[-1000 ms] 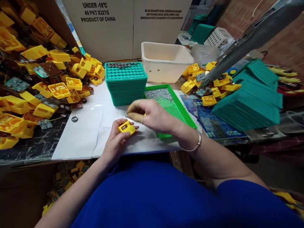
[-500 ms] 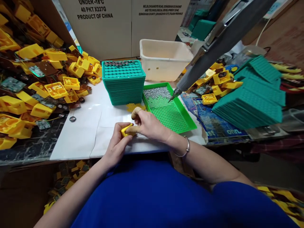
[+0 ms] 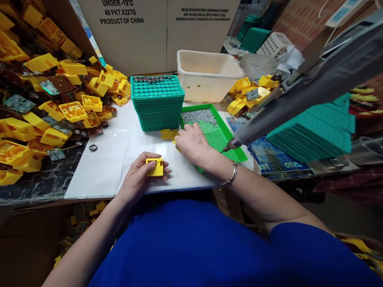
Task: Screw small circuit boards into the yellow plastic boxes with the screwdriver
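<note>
My left hand [image 3: 139, 172] grips a small yellow plastic housing [image 3: 158, 170] above the white work surface. Its thumb lies across the housing's face, with the other fingers behind. My right hand [image 3: 195, 146] is at the left edge of the bright green perforated tray [image 3: 229, 137], beside flat yellow plastic pieces [image 3: 167, 134]. The right fingers are curled downward and their tips are mostly hidden, so whatever they pinch cannot be made out. Small silvery screws [image 3: 200, 116] fill the tray's far end. An electric screwdriver [image 3: 254, 125] hangs with its tip just above my right wrist.
A stack of teal trays [image 3: 158, 111] holds round parts on top. Behind it stands a translucent bin [image 3: 209, 85]. Yellow housings with circuit boards [image 3: 72, 111] pile up at left. More teal trays [image 3: 311, 131] lie at right. One round metal part [image 3: 93, 148] rests on the white sheet.
My right hand has left the yellow housing and moved to the tray's left edge. My left hand has turned the housing, its face now showing. The screwdriver has swung lower and right.
</note>
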`<state>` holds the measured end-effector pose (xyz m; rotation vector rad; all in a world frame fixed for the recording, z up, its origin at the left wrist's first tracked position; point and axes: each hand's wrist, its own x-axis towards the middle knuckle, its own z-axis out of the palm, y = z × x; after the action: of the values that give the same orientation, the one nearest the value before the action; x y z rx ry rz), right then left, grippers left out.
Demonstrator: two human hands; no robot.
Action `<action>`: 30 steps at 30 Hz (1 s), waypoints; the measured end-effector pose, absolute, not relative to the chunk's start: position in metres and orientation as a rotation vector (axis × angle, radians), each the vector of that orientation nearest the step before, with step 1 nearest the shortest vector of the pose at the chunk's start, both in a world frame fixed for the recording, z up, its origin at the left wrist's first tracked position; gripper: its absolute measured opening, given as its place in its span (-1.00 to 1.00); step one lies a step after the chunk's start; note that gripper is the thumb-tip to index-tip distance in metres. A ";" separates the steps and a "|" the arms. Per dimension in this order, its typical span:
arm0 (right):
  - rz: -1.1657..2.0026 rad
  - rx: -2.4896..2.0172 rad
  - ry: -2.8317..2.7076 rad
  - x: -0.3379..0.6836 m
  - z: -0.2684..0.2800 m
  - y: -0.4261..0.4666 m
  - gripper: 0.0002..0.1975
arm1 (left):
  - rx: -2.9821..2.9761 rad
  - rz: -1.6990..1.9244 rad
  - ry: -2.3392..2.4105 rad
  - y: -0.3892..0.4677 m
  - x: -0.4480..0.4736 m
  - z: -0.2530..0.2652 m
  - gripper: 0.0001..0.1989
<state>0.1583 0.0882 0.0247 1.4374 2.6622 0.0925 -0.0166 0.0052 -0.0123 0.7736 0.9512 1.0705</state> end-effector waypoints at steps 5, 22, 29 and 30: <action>0.000 1.340 2.669 0.150 0.027 0.094 -0.71 | 0.717 1.109 0.964 0.010 -0.017 -0.012 -0.83; -2.126 1.211 2.995 0.171 0.016 0.069 -0.85 | 0.734 1.113 0.864 0.003 -0.012 -0.016 -0.85; -1.925 1.238 3.253 0.174 0.011 0.052 -0.78 | 0.786 1.185 0.898 -0.005 -0.015 -0.012 -0.85; -1.791 1.307 3.332 0.174 0.010 0.050 -0.77 | 0.799 1.193 0.900 -0.006 -0.014 -0.011 -0.84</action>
<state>0.1743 0.0502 0.0101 1.3069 3.3322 -1.7909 -0.0142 -0.0064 -0.0106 0.7994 0.9002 1.1930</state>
